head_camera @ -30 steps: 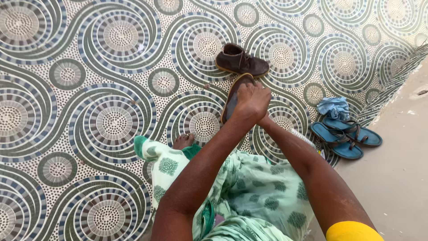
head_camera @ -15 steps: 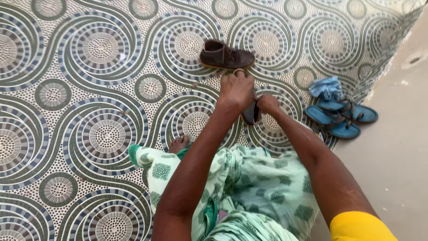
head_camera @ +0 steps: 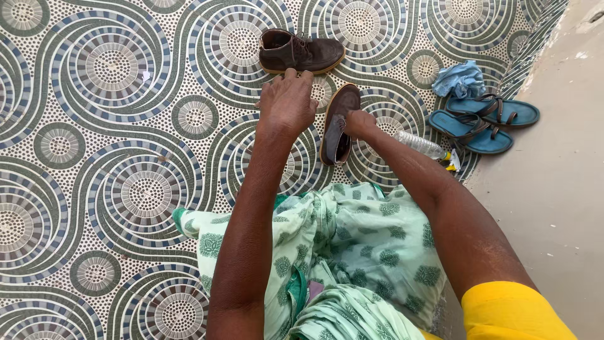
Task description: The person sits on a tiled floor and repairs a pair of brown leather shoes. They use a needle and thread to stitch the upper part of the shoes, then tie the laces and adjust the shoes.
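Head view: the right hand (head_camera: 360,123) grips a brown leather shoe (head_camera: 338,126) by its side, held tilted above the patterned mat (head_camera: 113,157). The left hand (head_camera: 286,104) hovers just beside it, fingers loosely spread, holding nothing. A second brown shoe (head_camera: 301,51) lies beyond. Near the mat's right edge: blue sandals (head_camera: 484,123), a blue cloth (head_camera: 460,80), a plastic bottle (head_camera: 420,145).

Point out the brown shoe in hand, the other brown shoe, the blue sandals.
held brown shoe (head_camera: 340,116), head view, on its upper.
second brown shoe (head_camera: 301,51), head view, on its upper near the laces.
blue sandals (head_camera: 484,123), head view, on the nearer sandal's footbed.
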